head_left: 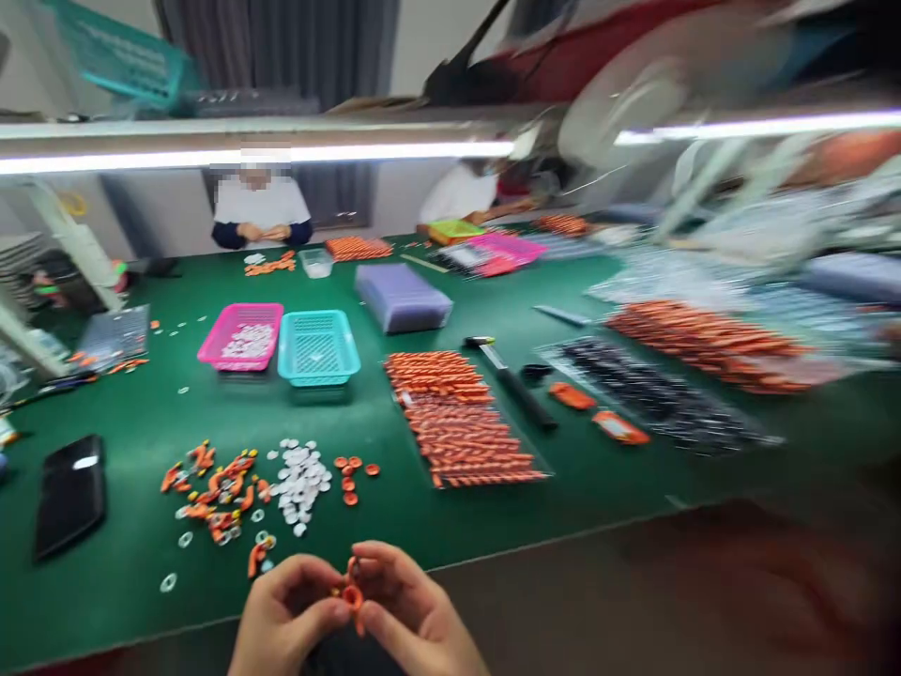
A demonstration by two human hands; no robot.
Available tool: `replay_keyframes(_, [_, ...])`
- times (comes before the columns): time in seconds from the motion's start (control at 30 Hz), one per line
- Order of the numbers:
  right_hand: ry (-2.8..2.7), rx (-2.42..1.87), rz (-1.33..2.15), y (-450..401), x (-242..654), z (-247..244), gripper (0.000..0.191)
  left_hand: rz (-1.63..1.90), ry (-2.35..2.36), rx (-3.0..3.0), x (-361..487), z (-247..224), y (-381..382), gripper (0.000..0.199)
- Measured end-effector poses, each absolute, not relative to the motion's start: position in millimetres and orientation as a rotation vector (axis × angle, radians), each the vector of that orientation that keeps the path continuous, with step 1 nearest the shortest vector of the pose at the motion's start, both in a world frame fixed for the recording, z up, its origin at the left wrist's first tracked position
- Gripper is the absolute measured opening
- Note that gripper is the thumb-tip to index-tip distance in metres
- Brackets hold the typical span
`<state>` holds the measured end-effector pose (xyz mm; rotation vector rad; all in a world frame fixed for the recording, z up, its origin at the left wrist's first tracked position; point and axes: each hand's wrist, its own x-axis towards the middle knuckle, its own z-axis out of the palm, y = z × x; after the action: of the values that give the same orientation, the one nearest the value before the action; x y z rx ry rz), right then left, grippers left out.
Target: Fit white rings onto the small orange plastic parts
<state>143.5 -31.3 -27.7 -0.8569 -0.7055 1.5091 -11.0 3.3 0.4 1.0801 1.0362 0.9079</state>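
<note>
- Nearer than the purple block (404, 299), the left hand (292, 606) and the right hand (415, 610) are cut by the lower edge; they hide some part of the orange piece (353, 597).
- Left of the block, the white bits (248, 342) are too small to tell their shape.
- Behind the block, to its left, one person (260, 208) has the head covered by blurred squares.
- Far right of the block, a purple pad (855, 280) is blurred and cut by the edge.

Black smartphone (70, 498) lay flat at left on the green tabletop (147, 404). Lit tube lamp (394, 151) ran above; grey curtains (328, 56) hung behind a white-shirted co-worker (260, 204).
</note>
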Motion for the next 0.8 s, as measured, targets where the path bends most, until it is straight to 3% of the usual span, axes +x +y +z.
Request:
replay_keyframes(0.17, [-0.783, -0.916, 1.644, -35.6, 154.3, -17.5, 0.038, 0.925, 0.942, 0.884, -9.1, 2.4, 0.5, 0.026])
replay_keyframes(0.53, [-1.044, -1.012, 1.358, -42.4, 155.2, -32.8, 0.035, 0.897, 0.991, 1.0, -11.9, 11.6, -5.0, 0.021])
replay_keyframes(0.8, [-1.15, -0.959, 1.205, -37.5, 153.3, -25.7, 0.021, 0.89, 1.061, 1.107, -11.8, 16.5, -7.8, 0.018])
